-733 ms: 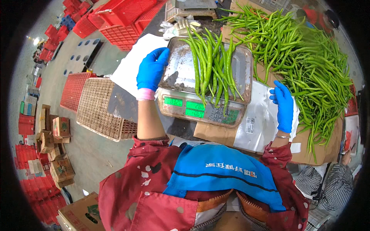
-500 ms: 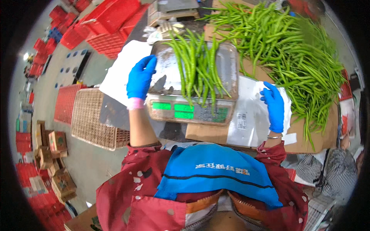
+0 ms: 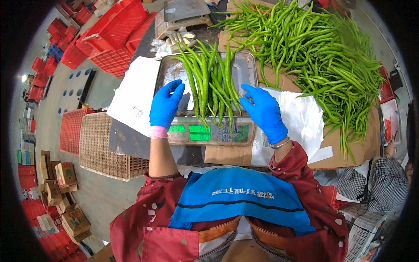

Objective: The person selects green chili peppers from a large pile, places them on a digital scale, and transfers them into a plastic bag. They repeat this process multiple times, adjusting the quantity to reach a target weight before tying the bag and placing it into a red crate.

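Note:
A bundle of long green chili peppers lies on the metal pan of a weighing scale, tips toward me, some hanging over the front edge above the lit green display. My left hand, in a blue glove, is at the pan's left side, fingers apart and holding nothing. On the other side, my right hand, also blue-gloved, is over the pan's right front corner near the pepper tips, thumb and fingers spread, with nothing in it. A large heap of green chili peppers covers cardboard at the right.
White plastic bags flank the scale. Behind it are crumpled gloves and a second scale. Red crates are stacked at the far left. A tan crate stands below the table's left edge. Cardboard lies under the scale's front.
My right hand has moved left from the white bag to the scale's right side. My left hand stays beside the pan, a little lower. The display now shows dark digits.

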A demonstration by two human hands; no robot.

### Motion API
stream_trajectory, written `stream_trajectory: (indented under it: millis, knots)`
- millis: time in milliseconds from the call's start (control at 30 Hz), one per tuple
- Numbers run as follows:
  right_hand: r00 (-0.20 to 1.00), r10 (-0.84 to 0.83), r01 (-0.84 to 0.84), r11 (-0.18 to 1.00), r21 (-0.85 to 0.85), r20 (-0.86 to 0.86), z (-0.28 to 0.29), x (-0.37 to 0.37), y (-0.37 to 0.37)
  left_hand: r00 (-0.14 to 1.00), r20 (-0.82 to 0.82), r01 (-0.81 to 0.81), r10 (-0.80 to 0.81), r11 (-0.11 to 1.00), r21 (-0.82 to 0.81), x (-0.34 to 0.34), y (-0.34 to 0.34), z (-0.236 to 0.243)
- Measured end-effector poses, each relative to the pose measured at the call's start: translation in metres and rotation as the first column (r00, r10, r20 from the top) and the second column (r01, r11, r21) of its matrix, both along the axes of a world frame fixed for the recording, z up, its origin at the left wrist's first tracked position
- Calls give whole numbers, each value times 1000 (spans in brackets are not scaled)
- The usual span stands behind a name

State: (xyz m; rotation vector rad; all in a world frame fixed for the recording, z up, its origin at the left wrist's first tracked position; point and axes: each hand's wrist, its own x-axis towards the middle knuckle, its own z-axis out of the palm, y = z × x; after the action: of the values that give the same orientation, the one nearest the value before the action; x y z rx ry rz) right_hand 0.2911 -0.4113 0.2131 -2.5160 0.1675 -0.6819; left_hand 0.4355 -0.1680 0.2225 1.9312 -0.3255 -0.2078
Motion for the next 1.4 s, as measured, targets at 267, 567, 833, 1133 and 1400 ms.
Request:
stream_trajectory:
  millis: [267, 567, 833, 1133, 1400]
  knots:
    - [982, -184, 167, 943, 288, 36, -11, -14, -26, 998, 50, 27, -25, 998, -49, 3, 4, -10]
    - [846, -473, 365, 179, 914, -246, -60, -73, -150, 974, 123, 221, -192, 933, -286, -43, -38, 50]
    - [933, -320, -139, 109, 984, 167, -54, -69, -128, 735, -83, 605, -673, 706, -368, -115, -105, 46]
    - [905, 384, 100, 222, 970, -181, -31, -145, 0, 349, -465, 446, -813, 581, -681, -148, -166, -3]
    - [602, -758, 797, 559, -227, 251, -61, -174, -215, 391, -399, 412, -829, 546, -729, -150, -164, 7]
